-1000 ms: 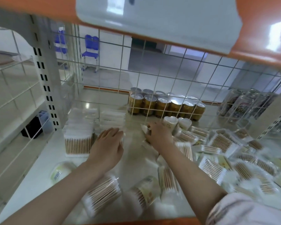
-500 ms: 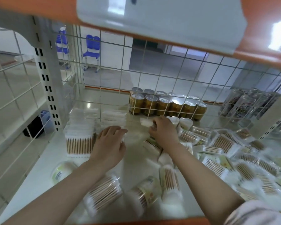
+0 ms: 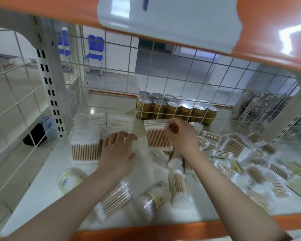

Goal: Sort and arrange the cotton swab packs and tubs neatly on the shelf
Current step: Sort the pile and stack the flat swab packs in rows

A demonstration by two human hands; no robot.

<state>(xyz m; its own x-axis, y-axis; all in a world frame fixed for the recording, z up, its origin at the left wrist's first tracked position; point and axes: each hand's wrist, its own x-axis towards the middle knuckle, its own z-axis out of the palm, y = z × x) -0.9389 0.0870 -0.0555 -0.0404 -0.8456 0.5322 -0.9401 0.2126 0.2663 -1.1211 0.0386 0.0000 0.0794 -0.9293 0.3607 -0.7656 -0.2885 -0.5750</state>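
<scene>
A pale shelf (image 3: 42, 185) with an orange front edge carries cotton swab goods — a neat stack of flat packs (image 3: 85, 146) near its left edge, a second stack (image 3: 121, 123) just beside it toward the back. Round tubs (image 3: 114, 200) lie on their sides along the front edge. Loose packs (image 3: 236, 148) sprawl in a jumble across the right half, overlapping — some blurred.

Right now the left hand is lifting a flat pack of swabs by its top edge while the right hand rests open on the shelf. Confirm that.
Not quite: the hands are swapped. In the head view the right hand pinches the flat pack of swabs by its top edge, while the left hand rests open on the shelf.
</scene>
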